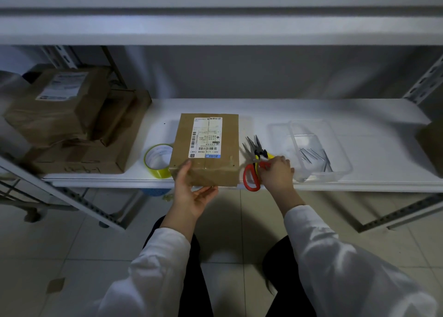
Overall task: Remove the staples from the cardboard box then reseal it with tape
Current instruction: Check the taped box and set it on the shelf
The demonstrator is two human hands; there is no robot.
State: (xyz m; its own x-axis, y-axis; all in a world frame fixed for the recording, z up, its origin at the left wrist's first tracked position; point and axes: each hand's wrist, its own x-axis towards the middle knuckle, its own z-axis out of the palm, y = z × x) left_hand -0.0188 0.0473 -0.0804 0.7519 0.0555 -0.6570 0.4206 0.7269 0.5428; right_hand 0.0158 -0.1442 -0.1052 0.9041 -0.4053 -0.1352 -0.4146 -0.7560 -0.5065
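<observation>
A brown cardboard box with a white shipping label stands on the white shelf, near its front edge. My left hand holds the box's near left corner, thumb on top and fingers under the front face. To the right of the box, my right hand closes around the red handle of a pair of scissors, whose blades point away from me. Yellow-handled pliers lie just behind the scissors. A roll of yellow-green tape lies against the box's left side.
A clear plastic tray holding several metal nails sits to the right of the tools. Stacked cardboard parcels fill the shelf's left end. Another brown box edge shows at far right. An upper shelf hangs overhead.
</observation>
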